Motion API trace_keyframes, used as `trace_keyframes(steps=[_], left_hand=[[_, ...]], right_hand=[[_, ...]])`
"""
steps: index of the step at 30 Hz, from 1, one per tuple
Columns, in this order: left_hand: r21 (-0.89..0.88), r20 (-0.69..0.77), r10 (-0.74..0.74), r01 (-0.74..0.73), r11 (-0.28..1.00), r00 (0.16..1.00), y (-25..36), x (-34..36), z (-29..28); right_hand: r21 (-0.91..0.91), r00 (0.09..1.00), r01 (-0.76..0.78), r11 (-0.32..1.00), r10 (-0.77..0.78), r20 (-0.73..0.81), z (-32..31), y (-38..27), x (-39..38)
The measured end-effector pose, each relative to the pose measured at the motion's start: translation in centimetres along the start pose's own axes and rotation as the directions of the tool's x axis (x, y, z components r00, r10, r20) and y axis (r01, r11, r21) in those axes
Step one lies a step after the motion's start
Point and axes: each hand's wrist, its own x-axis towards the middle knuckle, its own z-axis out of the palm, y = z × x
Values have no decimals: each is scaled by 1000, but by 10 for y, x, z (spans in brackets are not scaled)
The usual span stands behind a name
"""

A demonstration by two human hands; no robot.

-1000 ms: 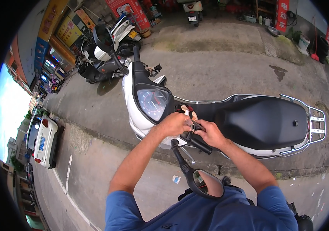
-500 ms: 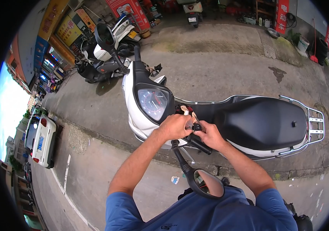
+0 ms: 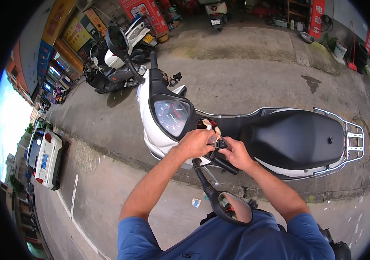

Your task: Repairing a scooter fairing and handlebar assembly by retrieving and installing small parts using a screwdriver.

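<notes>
My left hand (image 3: 195, 143) and my right hand (image 3: 236, 152) meet at the right of the white scooter's dashboard (image 3: 169, 117), fingers closed around a small black part (image 3: 221, 144) by the handlebar grip (image 3: 225, 165). My left fingertips are pinched, with something pale between them that is too small to name; my right thumb and fingers are on the black part. Just above my hands are cream and red bits (image 3: 206, 122), perhaps fittings, which I cannot make out. A black mirror (image 3: 232, 207) on its stalk stands between my forearms. The black seat (image 3: 295, 138) extends to the right.
More scooters (image 3: 124, 56) stand at the upper left, and one (image 3: 217, 15) at the back. A white car (image 3: 46, 158) is on the road at left. A metal basin (image 3: 306, 37), a bucket (image 3: 340, 51) and a red-headed tool (image 3: 352, 65) stand by the wall, upper right.
My hands stay at the same spot, with small shifts of the fingers. The black part between them is turned slightly and shows more than it did a second ago.
</notes>
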Motion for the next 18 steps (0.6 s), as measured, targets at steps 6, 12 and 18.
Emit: trace_keyframes(steps=[6,12,18], left_hand=[[-3,58,61,-61,998,996,-7,6,2],[9,119,57,-58,998,991,-10,10,1],[-61,105,70,-64,996,992,-6,6,-3]], right_hand=[[-12,998,57,998,-57,9,-2,15,0],[-136,971,237,962,-237,19,-7,3,4],[-153,975,221,963,-214,63,-7,-4,6]])
